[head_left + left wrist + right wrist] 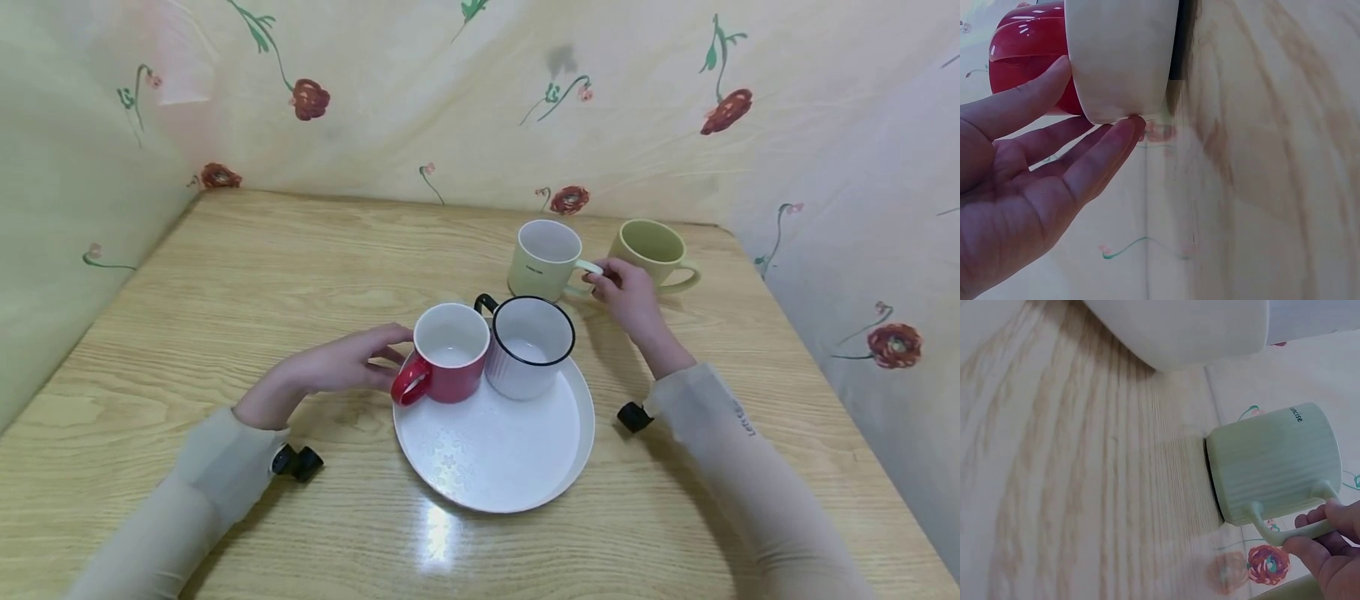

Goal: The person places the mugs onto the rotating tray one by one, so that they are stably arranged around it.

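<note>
In the head view my right hand (628,298) pinches the handle of a pale green mug (543,265). The right wrist view shows thumb and fingers around that handle; the mug (1275,465) stands upright at table level. My left hand (348,360) is at the left side of a round white tray (510,467), its fingers fairly straight against the tray's wall (1122,56). Its thumb lies near a red mug (456,379) with a white inside, which sits on the tray. Beside it on the tray is a white mug (521,371) with a black rim and black handle.
A yellow-green mug (654,243) stands at the back right, just behind my right hand. The wooden table (300,267) runs back to a wall covered in floral cloth (450,100), which also lines both sides.
</note>
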The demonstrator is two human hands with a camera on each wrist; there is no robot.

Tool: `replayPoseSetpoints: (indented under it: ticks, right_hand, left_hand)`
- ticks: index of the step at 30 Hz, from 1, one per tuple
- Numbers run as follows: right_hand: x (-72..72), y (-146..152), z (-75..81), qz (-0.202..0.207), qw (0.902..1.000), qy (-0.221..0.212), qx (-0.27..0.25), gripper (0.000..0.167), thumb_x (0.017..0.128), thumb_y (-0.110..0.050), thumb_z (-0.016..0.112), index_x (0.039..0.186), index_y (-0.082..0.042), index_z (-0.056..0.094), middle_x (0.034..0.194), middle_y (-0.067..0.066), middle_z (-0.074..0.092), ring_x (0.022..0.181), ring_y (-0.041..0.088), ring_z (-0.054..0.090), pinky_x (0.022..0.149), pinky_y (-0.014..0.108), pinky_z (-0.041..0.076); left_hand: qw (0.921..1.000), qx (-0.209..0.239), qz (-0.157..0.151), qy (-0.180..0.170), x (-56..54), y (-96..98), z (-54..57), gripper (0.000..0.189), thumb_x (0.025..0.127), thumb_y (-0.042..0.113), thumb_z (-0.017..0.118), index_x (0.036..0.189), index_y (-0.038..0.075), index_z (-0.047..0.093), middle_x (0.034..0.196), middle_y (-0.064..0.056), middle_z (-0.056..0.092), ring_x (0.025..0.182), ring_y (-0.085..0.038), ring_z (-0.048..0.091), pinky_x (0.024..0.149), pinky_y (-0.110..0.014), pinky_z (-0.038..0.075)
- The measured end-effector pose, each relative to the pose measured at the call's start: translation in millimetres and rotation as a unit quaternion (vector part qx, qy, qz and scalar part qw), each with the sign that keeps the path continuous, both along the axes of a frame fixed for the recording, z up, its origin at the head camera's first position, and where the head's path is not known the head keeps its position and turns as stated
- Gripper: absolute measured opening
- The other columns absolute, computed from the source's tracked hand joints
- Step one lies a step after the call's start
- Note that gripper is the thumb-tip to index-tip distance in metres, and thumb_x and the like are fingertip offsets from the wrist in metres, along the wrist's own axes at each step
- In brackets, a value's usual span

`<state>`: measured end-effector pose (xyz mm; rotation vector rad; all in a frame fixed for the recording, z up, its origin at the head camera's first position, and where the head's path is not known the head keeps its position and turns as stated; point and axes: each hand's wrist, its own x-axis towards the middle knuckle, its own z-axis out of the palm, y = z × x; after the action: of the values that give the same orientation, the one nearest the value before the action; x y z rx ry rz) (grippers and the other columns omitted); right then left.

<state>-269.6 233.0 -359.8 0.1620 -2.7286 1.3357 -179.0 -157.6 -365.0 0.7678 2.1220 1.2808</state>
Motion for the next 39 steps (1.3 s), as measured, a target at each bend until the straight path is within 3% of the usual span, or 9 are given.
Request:
replayPoseSetpoints:
  ticks: [15,21,30,39]
  right_hand:
    - [17.4,10,4.7,-0.019,0.9995,-0.002,-0.024,0.031,0.099,-0.011,0.054,0.121,0.010,0.058,0.112,0.027,0.062,0.078,-0.003,0.055,0.071,0.006,0.052]
    - [28.3,17,4.9,-0.020,0.9996,0.007,-0.016,0.033,0.098,-0.014,0.056,0.121,0.010,0.058,0.108,0.021,0.062,0.078,-0.006,0.055,0.071,0.007,0.053]
    - [47.4,31,6.9,-0.020,0.9993,0.028,-0.016,0.027,0.097,-0.009,0.058,0.115,0.011,0.061,0.087,-0.014,0.062,0.079,-0.005,0.057,0.071,0.009,0.055]
    - [66.4,44,8.5,-0.022,0.9994,0.020,-0.017,0.031,0.099,-0.013,0.055,0.122,0.008,0.059,0.089,-0.025,0.058,0.087,-0.010,0.058,0.074,0.008,0.053]
  left_hand:
    - [0.9999,-0.005,-0.005,-0.009,1.2,2.5,2.5,0.068,0.087,0.004,0.069,0.147,0.006,0.036,0.153,-0.017,0.034,0.129,-0.044,0.048,0.099,-0.044,0.053]
    - [0.9999,0.001,-0.006,-0.015,3.2,3.8,3.0,0.076,0.084,0.006,0.073,0.149,0.008,0.032,0.154,-0.016,0.032,0.130,-0.043,0.046,0.102,-0.046,0.050]
    - [0.9999,-0.001,0.003,-0.017,3.0,2.6,0.1,0.076,0.086,0.010,0.072,0.149,0.004,0.030,0.151,-0.019,0.036,0.133,-0.045,0.043,0.104,-0.046,0.049]
    - [0.9999,0.004,-0.002,-0.016,1.9,3.4,-1.7,0.074,0.087,0.007,0.070,0.149,0.004,0.030,0.151,-0.020,0.036,0.133,-0.046,0.043,0.104,-0.047,0.048]
